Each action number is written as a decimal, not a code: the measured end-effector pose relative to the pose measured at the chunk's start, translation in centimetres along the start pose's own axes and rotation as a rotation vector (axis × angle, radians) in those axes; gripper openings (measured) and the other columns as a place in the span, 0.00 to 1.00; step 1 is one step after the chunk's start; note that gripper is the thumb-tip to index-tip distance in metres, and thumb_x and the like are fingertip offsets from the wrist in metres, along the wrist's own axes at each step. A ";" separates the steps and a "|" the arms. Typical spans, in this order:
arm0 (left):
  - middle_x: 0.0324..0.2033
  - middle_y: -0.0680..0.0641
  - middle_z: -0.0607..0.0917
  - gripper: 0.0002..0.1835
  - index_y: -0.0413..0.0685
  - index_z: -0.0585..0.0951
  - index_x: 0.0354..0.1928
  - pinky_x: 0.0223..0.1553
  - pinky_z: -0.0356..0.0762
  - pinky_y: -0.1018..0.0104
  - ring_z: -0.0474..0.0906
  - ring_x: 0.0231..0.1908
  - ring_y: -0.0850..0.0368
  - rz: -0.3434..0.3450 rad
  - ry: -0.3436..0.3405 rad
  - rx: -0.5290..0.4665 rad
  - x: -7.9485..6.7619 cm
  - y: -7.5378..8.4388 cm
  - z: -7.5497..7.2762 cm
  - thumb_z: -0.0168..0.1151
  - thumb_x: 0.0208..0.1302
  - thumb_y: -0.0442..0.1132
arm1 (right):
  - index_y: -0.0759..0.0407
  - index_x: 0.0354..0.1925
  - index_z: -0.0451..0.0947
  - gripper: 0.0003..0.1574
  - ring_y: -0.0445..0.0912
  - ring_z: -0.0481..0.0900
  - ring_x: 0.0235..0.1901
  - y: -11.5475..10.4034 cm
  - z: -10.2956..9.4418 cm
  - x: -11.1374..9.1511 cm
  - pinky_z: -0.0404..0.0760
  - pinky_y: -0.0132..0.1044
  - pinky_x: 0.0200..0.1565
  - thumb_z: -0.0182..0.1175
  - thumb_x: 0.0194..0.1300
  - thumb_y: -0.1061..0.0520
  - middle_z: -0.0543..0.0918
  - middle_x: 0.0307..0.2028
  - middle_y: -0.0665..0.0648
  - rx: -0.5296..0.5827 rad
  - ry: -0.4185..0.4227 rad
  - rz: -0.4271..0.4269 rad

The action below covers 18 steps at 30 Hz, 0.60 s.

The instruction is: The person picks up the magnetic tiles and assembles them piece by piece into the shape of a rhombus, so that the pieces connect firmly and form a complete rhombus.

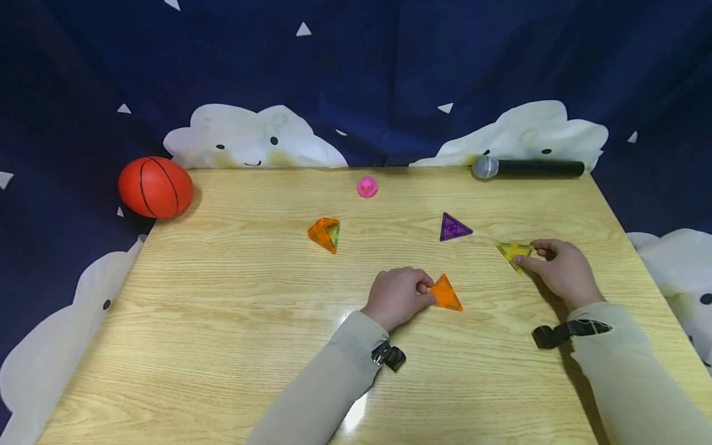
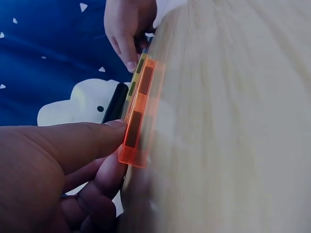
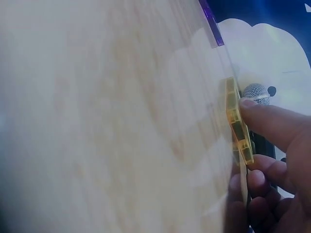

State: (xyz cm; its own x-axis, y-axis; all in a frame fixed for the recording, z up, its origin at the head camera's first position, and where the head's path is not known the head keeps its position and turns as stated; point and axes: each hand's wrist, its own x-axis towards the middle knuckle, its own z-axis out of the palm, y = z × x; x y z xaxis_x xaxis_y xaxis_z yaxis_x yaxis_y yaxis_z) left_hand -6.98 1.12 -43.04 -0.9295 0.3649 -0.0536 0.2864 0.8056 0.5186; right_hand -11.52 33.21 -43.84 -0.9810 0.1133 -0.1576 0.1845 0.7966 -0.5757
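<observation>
The purple triangular tile (image 1: 453, 228) is separated by counter (image 1: 222, 346) surface from the far and right edges. On its near side, an orange triangular tile (image 1: 445, 295) is pinched by the left hand (image 1: 396, 299), fingers curled; to its right, a yellow triangular tile (image 1: 508, 250) is likewise pinched by the right hand (image 1: 566, 273).

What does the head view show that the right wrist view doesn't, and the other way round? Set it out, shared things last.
Only the head view: the red ball, pink duck, orange pyramid, and the left hand pinching the orange triangle.

Only the right wrist view: no extra object, just a close, nearly edge-on look at the yellow triangle.

Both: the right hand holding that yellow triangle, the purple triangle, microphone, table and blue cloth.
</observation>
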 end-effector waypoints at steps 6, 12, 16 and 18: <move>0.28 0.69 0.79 0.10 0.61 0.87 0.42 0.43 0.70 0.64 0.75 0.31 0.73 0.018 0.007 -0.026 -1.3 -1.7 -0.7 0.69 0.63 0.52 | 0.75 0.66 0.67 0.49 0.69 0.69 0.57 0.0 0.1 -0.1 0.69 0.65 0.54 0.62 0.68 0.36 0.71 0.58 0.77 0.006 0.003 -0.004; 0.28 0.68 0.81 0.10 0.59 0.87 0.43 0.47 0.71 0.60 0.76 0.33 0.71 0.020 0.006 -0.083 -2.9 -3.6 -1.6 0.69 0.63 0.51 | 0.75 0.66 0.67 0.49 0.70 0.68 0.57 -0.1 -0.1 -0.2 0.68 0.65 0.54 0.62 0.68 0.36 0.71 0.59 0.77 0.007 0.002 -0.015; 0.29 0.68 0.81 0.10 0.57 0.87 0.43 0.49 0.71 0.58 0.77 0.33 0.69 0.015 0.008 -0.108 -4.0 -4.5 -2.2 0.69 0.63 0.49 | 0.75 0.66 0.67 0.49 0.70 0.68 0.57 0.1 -0.1 -0.1 0.68 0.66 0.54 0.62 0.68 0.36 0.71 0.59 0.78 0.000 0.005 -0.027; 0.29 0.67 0.81 0.09 0.57 0.87 0.43 0.48 0.71 0.59 0.76 0.33 0.69 0.017 0.011 -0.110 -4.4 -4.8 -2.4 0.69 0.63 0.49 | 0.75 0.66 0.67 0.49 0.70 0.68 0.57 0.2 -0.1 -0.1 0.68 0.66 0.54 0.62 0.68 0.36 0.71 0.59 0.78 0.000 0.006 -0.028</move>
State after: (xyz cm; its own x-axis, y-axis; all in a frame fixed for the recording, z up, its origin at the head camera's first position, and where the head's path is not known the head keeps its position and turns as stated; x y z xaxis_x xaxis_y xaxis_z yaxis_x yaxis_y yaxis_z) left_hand -4.84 -5.51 -43.26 -0.9274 0.3724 -0.0353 0.2752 0.7431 0.6100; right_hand -11.44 33.38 -43.87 -0.9861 0.0949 -0.1366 0.1573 0.7997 -0.5795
